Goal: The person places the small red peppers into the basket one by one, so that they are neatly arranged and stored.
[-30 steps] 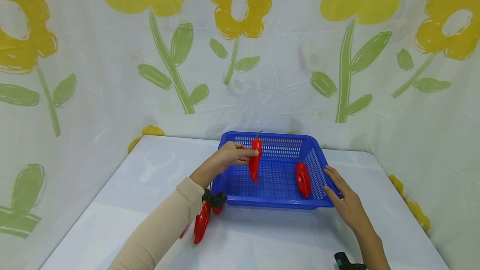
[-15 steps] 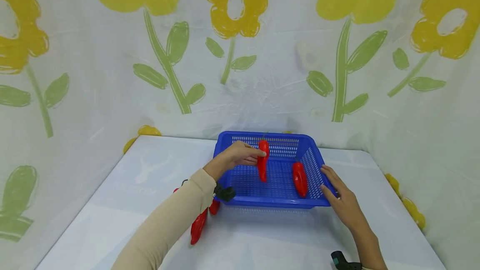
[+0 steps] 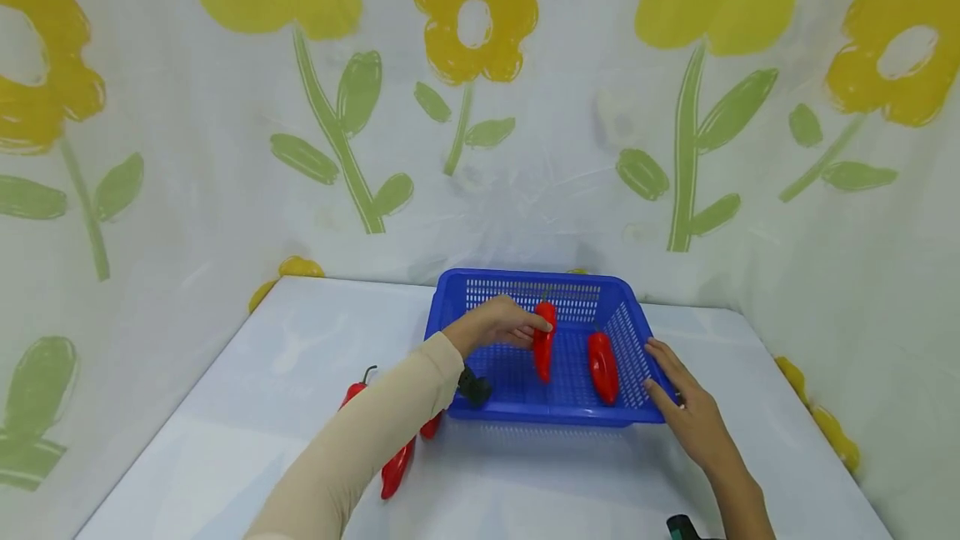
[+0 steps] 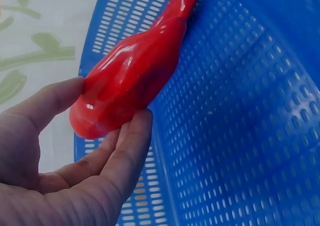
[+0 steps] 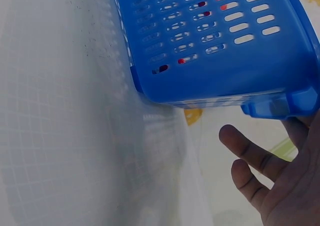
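Note:
My left hand (image 3: 512, 322) pinches a red chili pepper (image 3: 543, 344) between thumb and fingers, inside the outline of the blue basket (image 3: 540, 417). The pepper hangs with its stem up and its tip toward the basket's floor. The left wrist view has this pepper (image 4: 132, 76) large, against the perforated basket wall (image 4: 240, 76). Another red chili pepper (image 3: 603, 367) lies in the basket's right part. My right hand (image 3: 693, 415) holds the basket's right rim near the front corner. From the right wrist, two of its fingers (image 5: 255, 156) stretch out loosely below the rim, others hidden behind it.
On the white table (image 3: 525, 490), left of the basket, lie several more red chili peppers (image 3: 397, 471), partly covered by my left sleeve (image 3: 360, 440). A flower-patterned curtain (image 3: 555, 148) rises behind the table and at its sides.
My left hand has moved right and lower over the basket, carrying the pepper with it. A pepper's stem on the table now shows beside the sleeve. My right hand stays at the rim.

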